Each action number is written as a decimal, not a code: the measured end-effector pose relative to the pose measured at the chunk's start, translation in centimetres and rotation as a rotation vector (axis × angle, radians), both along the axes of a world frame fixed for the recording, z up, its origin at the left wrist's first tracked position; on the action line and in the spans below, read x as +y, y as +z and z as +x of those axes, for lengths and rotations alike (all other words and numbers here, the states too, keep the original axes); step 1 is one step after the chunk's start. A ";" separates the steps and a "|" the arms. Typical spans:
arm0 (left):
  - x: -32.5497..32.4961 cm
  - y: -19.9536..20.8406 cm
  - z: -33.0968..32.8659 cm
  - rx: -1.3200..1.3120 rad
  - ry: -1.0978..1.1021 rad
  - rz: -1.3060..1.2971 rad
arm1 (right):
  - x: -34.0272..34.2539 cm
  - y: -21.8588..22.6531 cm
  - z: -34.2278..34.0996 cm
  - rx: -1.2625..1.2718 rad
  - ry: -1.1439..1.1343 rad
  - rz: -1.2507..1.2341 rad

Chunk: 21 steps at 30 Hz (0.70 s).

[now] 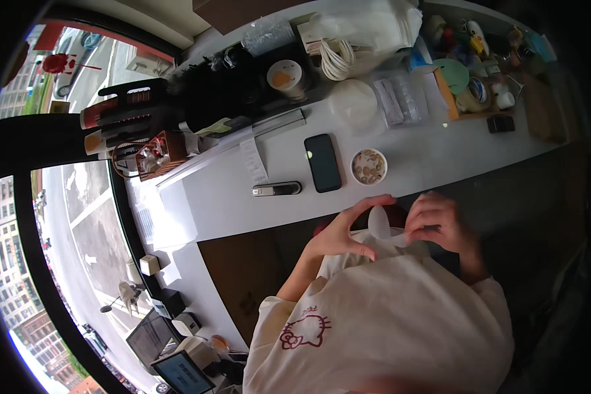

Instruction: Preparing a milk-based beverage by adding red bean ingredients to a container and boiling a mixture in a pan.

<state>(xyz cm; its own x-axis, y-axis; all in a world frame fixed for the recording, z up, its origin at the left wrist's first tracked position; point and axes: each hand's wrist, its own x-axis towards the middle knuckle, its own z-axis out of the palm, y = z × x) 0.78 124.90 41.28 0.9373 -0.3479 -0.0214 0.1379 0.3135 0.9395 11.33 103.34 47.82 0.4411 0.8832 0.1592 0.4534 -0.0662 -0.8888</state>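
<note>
First, left hand: it was spread in a wide C, thumb low and forefinger reaching up and over; whether its fingertips touched the thin white piece inside that curve could not be told.
Right hand: its fingers were curled inward, thumb and forefinger drawn nearly together, and they appeared to pinch a pale edge beside the piece.
Thin white piece: it stood tilted between the two hands, over the lap and just short of the counter's near edge; whether the pale edge belonged to it or to a second piece was unclear.
Good handling: such a thin piece probably flexed easily, so a light hold by the rim, with the left hand steadying and the right fingertips working gently, seemed best; squeezing hard risked a crease or a slip.
Cream top: its loose cloth lay right beneath the hands, so a little more clearance would have helped against snagging.
White cup: it stood near the counter edge, small brownish pieces inside; elbows and knuckles were best kept from knocking it.
Counter: a dark phone lay beside the cup, with a stapler and paper slip further left.
Back row: a coiled white cable lay beyond a round white stack.
</note>
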 end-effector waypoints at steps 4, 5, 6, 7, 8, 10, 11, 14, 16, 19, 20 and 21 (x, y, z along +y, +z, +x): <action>-0.1 -2.6 -0.7 0.337 0.111 -0.030 | -0.5 -5.7 -1.0 0.192 -0.309 -0.053; -0.7 -2.9 -0.3 0.476 0.296 -0.028 | -0.3 -8.2 -1.3 0.281 -0.494 -0.023; -1.0 -3.7 0.5 0.447 0.453 0.057 | 0.2 -9.9 -1.2 0.373 -0.665 0.015; -0.8 -4.5 1.6 0.418 0.525 0.255 | 1.2 -10.6 -0.9 0.368 -0.728 0.028; -0.6 -5.5 2.7 0.383 0.590 0.457 | 2.2 -11.5 -0.4 0.364 -0.793 0.042; -0.1 -8.1 5.0 0.352 0.611 0.661 | 3.2 -15.7 0.5 0.216 -0.933 0.058; 0.0 -8.9 6.0 0.306 0.638 0.864 | 3.7 -17.1 1.1 0.167 -0.968 0.071; -1.0 -10.3 7.7 -0.018 0.956 1.101 | 5.0 -19.6 1.6 0.107 -1.018 0.095; -1.4 -10.7 7.4 -0.004 0.920 1.090 | 5.3 -20.4 1.6 0.144 -1.035 0.050; -3.1 -9.9 6.3 -0.342 0.643 1.322 | 5.7 -20.7 1.6 0.055 -1.057 0.146; -3.6 -10.0 5.9 -0.287 0.582 1.298 | 5.6 -20.3 1.4 0.094 -1.050 0.105; -3.8 -10.1 5.7 -0.234 0.521 1.274 | 5.6 -20.1 1.4 0.134 -1.042 0.063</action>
<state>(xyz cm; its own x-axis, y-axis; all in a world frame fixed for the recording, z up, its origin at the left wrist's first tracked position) 6.45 121.13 31.22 0.9770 0.1781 0.1172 0.0736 -0.7976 0.5987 12.73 108.91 27.74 0.9951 0.0486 0.0859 0.0969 -0.3186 -0.9429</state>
